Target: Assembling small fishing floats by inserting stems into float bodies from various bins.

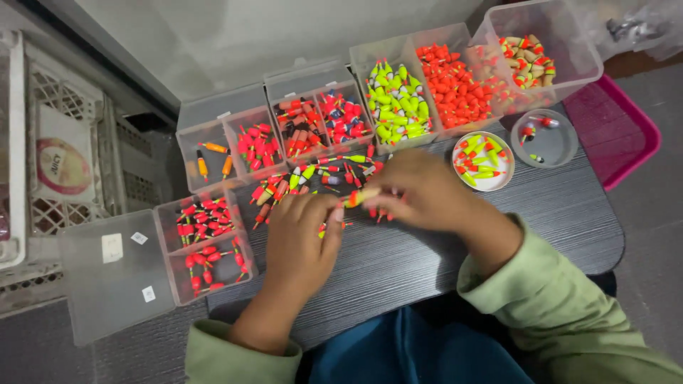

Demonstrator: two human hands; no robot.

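Note:
My left hand (pixel 302 238) and my right hand (pixel 420 192) meet over the dark wood-grain table (pixel 441 256). Between their fingertips they pinch one small fishing float (pixel 361 196), yellow with an orange-red end. A loose pile of small floats (pixel 313 178), red, yellow-green and black, lies on the table just beyond my fingers. Both sleeves are light green.
Clear plastic boxes of sorted floats ring the pile: red ones at left (pixel 206 245), orange and red ones (pixel 235 149), mixed ones (pixel 324 117), yellow-green ones (pixel 395 99), red ones (pixel 455 82), a tub at far right (pixel 533 53). Two round dishes (pixel 484 160) (pixel 544 139) stand right. A pink tray (pixel 619 131) and white crates (pixel 64 163) flank the table.

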